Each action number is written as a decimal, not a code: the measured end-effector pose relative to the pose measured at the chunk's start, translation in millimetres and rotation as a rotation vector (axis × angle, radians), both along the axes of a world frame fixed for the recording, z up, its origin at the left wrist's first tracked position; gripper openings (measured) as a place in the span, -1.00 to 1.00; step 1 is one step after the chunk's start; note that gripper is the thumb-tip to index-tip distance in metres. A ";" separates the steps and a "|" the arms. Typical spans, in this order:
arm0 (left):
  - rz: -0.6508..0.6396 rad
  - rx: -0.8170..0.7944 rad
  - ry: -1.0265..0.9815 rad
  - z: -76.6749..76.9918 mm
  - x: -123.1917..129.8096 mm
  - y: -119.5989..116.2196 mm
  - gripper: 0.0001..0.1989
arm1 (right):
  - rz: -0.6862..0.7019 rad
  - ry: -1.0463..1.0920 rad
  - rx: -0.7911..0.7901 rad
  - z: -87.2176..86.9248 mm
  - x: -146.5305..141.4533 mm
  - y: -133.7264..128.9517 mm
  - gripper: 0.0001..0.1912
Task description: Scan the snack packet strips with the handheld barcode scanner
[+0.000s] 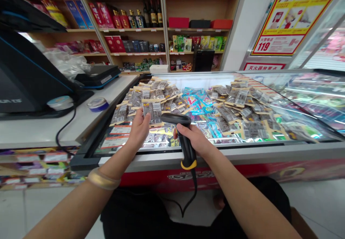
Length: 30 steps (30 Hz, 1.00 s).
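Observation:
A black barcode scanner [188,147] with a yellow ring at its base is gripped in my right hand [196,138]; its head points left over the freezer's glass top. My left hand [139,129], with a gold bangle on its wrist, pinches a small clear packet [152,112] with a barcode label at its left edge. The scanner's head is just right of that packet. Piles of similar packets [172,104] lie behind it, and more packets [237,102] are heaped on the right. Blue packets [198,100] show between the two piles.
The chest freezer's front rim [242,151] runs across in front of me. At left, a counter [81,124] bears a round blue-and-white tub [97,104], a scale [98,74] and a dark terminal [29,66]. The scanner's cable [194,192] hangs below. Stocked shelves [129,29] stand behind.

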<state>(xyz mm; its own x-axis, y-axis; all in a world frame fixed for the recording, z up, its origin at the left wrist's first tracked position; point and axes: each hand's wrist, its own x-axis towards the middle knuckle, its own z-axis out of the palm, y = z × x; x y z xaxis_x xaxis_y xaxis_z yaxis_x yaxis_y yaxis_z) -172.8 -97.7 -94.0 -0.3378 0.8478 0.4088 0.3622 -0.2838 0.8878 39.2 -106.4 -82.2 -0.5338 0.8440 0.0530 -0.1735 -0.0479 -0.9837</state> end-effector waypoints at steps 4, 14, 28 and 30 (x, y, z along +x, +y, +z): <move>-0.045 -0.032 -0.006 12.5 10.6 -7.5 -0.57 | -0.055 0.085 0.003 -0.8 8.8 -2.0 -0.49; -0.233 0.008 0.087 46.5 134.5 32.8 -0.41 | -0.522 0.330 0.102 22.0 106.4 9.2 -0.55; -0.294 -0.240 0.978 29.5 250.7 69.7 -0.06 | -0.719 0.345 -0.064 21.2 188.4 82.7 -0.53; -0.302 -0.261 0.991 29.2 252.4 75.1 -0.05 | -0.709 0.333 -0.064 20.6 188.0 88.4 -0.55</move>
<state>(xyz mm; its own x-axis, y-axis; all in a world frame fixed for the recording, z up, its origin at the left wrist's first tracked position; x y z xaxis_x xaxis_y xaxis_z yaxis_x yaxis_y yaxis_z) 79.7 -22.7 -64.7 0.2843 0.9419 0.1792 0.9024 -0.3260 0.2818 227.2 -18.0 -61.6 0.1685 0.9842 0.0552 -0.4693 0.1294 -0.8735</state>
